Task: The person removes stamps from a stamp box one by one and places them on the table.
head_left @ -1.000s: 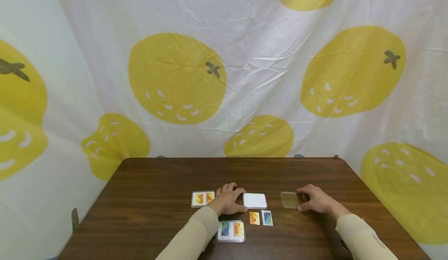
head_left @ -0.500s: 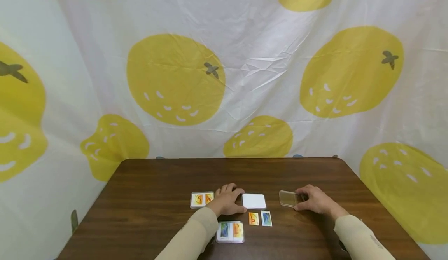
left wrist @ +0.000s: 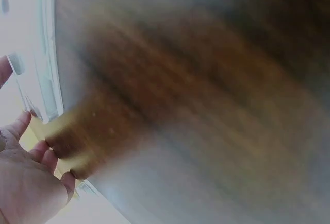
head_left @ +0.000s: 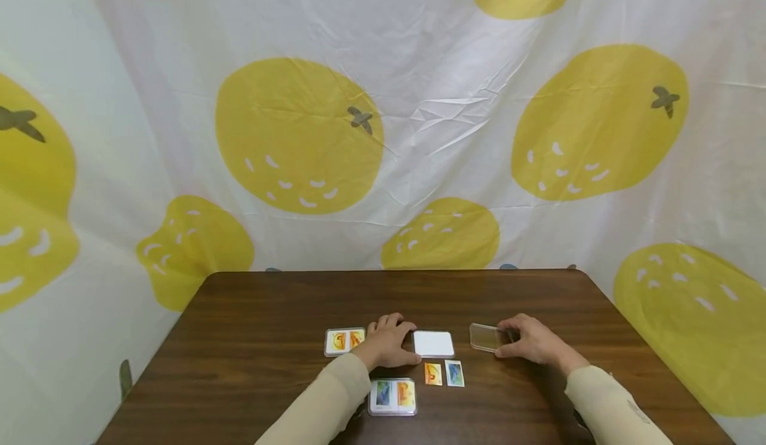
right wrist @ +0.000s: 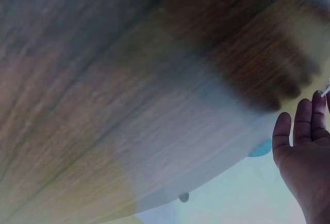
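My right hand (head_left: 529,338) grips a clear plastic lid (head_left: 483,337) by its right end, thumb on the near edge and fingers on the far edge. In the right wrist view only a pale sliver of it shows at the fingertips. My left hand (head_left: 385,345) holds the left end of a clear case with a white card (head_left: 434,344), thumb and index finger at its two left corners. That case (left wrist: 49,80) also shows at the fingers in the left wrist view. In front of it lie a small orange picture card (head_left: 433,374) and a small blue one (head_left: 455,373).
A clear case with two orange pictures (head_left: 339,342) lies left of my left hand, partly covered by it. Nearer me, beside the left sleeve, is another case with a blue and an orange picture (head_left: 392,397). A lemon-print curtain (head_left: 443,152) hangs behind the brown table (head_left: 269,298).
My right hand has moved slightly left with the clear lid, which is now closer to the case with the white card. The left hand stays in place.
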Action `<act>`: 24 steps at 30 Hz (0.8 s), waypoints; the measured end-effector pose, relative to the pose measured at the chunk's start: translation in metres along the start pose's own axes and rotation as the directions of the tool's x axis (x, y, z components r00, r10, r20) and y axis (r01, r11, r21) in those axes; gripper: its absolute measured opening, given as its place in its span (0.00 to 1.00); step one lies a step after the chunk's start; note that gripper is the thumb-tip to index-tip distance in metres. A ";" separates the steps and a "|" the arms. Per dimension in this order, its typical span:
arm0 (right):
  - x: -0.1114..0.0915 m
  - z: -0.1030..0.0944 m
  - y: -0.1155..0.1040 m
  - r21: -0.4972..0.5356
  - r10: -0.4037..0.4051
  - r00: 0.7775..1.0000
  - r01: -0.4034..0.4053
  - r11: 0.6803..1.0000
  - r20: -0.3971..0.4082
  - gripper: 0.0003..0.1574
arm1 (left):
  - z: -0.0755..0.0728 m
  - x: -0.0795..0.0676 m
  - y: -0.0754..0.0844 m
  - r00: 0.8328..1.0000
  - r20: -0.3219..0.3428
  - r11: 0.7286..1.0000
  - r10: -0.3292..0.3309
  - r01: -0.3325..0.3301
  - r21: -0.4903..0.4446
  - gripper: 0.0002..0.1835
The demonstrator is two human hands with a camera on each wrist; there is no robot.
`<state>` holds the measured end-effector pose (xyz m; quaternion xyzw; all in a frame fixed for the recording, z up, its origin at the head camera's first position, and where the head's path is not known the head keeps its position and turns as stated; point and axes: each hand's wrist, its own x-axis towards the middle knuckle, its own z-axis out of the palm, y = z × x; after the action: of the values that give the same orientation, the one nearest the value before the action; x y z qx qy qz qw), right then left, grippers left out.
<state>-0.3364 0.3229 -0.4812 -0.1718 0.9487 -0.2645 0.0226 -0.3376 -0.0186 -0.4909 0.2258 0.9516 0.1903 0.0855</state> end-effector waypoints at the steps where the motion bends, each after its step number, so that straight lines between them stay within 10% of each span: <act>1: 0.000 0.000 -0.001 -0.001 -0.005 1.000 0.005 1.000 0.002 0.37 | -0.001 0.000 0.000 1.000 -0.002 1.000 0.001 -0.001 0.006 0.35; 24: 0.016 0.008 -0.038 0.016 -0.040 0.999 0.041 0.999 -0.004 0.38 | -0.012 0.008 0.005 0.995 -0.070 0.995 0.065 -0.070 -0.067 0.42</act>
<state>-0.3379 0.2828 -0.4681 -0.1904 0.9429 -0.2727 0.0171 -0.3459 -0.0146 -0.4789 0.2482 0.9385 0.2336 0.0546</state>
